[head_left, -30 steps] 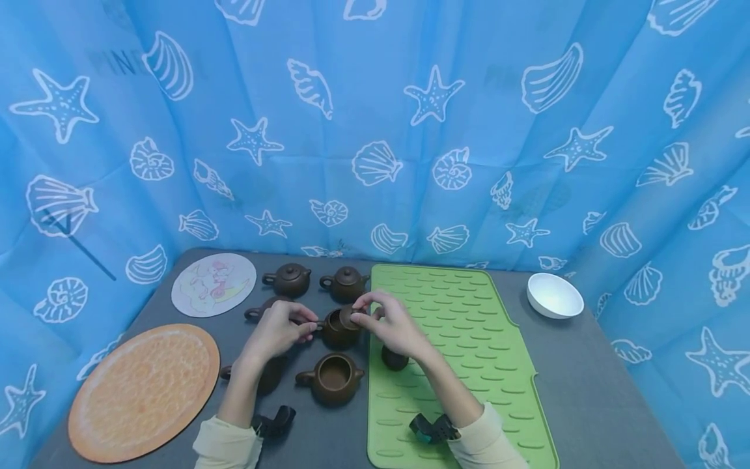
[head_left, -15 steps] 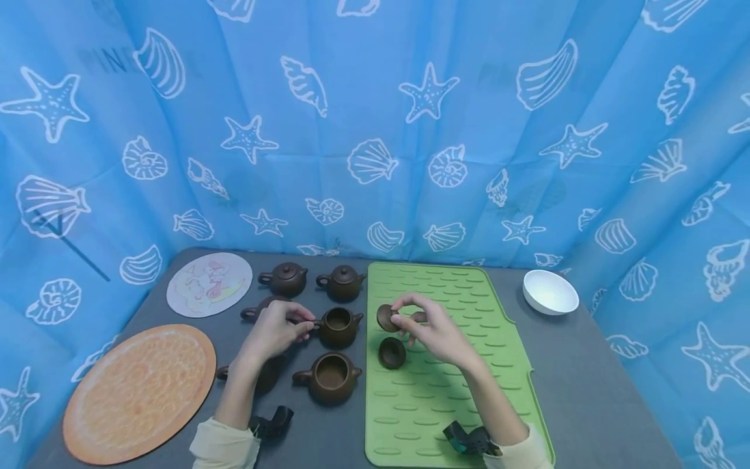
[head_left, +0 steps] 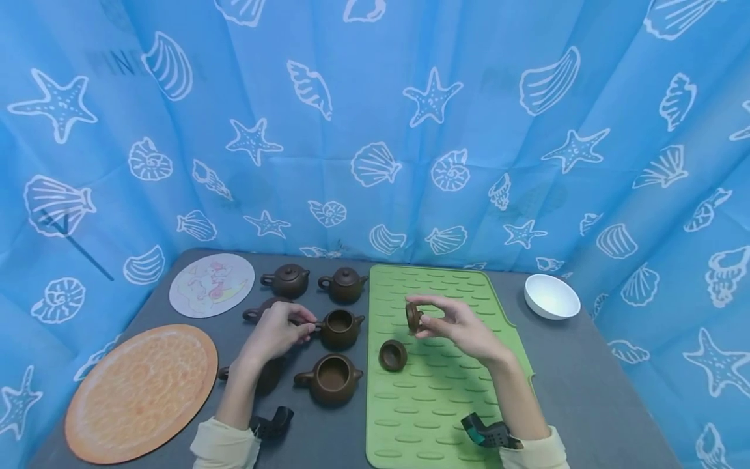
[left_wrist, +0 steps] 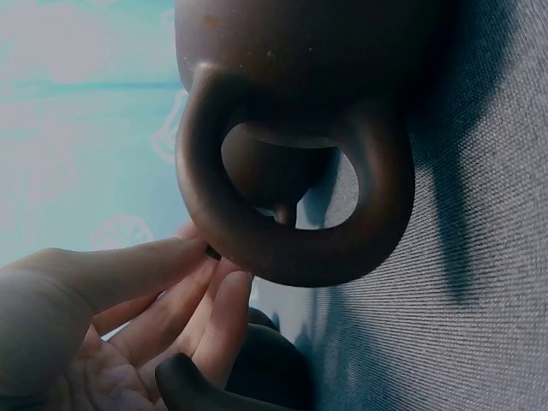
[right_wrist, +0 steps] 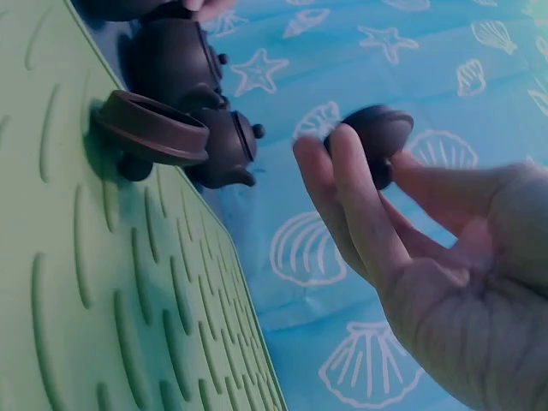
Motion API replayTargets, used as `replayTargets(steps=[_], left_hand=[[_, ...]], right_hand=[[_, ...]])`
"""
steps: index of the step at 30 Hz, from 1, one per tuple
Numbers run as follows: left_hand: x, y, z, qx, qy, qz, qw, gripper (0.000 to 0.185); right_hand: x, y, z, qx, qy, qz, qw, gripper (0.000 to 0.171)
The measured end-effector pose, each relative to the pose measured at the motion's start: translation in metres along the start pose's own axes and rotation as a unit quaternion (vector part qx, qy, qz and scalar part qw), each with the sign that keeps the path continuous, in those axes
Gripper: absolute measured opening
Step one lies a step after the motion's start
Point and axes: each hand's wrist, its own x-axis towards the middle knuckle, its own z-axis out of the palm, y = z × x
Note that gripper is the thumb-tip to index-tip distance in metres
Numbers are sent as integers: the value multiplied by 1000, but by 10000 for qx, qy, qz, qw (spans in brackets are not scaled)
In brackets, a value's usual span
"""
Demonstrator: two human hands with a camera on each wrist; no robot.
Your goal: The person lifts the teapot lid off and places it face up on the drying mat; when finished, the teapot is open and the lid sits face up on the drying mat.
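In the head view my left hand (head_left: pixel 280 331) pinches the handle of a brown lidless teapot (head_left: pixel 340 332) in the middle row. A large handle ring (left_wrist: pixel 295 257) fills the front of the left wrist view, partly hiding the fingertips. My right hand (head_left: pixel 465 331) holds a brown teapot lid (head_left: pixel 413 317) on edge above the green mat, thumb and fingertips at its knob. Another lid (head_left: pixel 392 355) lies upside down on the mat below it. A second lidless teapot (head_left: pixel 333 381) stands nearer me, its round opening facing up.
Two lidded teapots, one at left (head_left: pixel 290 281) and one at right (head_left: pixel 344 285), stand at the back. Two more are partly behind my left arm. The ridged green mat (head_left: pixel 445 397) covers the right middle; a white bowl (head_left: pixel 552 297) stands beyond. Round mats lie left, one orange (head_left: pixel 140 394).
My right hand has lifted the lid off the middle teapot and carried it right, over the mat, turning it on edge. The left hand stays at the handle.
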Motion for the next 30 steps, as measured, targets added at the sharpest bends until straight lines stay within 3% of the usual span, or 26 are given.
replayTargets(steps=[4, 8, 20, 30], left_hand=[[0, 0, -1, 9, -36, 41, 10000, 11], [-1, 0, -1, 30, -43, 45, 10000, 11], [1, -2, -1, 1, -104, 93, 9999, 11], [2, -3, -1, 2, -134, 58, 9999, 11]], right_hand=[[-4, 0, -6, 22, -251, 130, 9996, 56], [-6, 0, -8, -324, -497, 145, 9981, 63], [-10, 7, -14, -1297, -1101, 765, 9824, 54], [-5, 21, -13, -2030, -1184, 670, 9697, 47]])
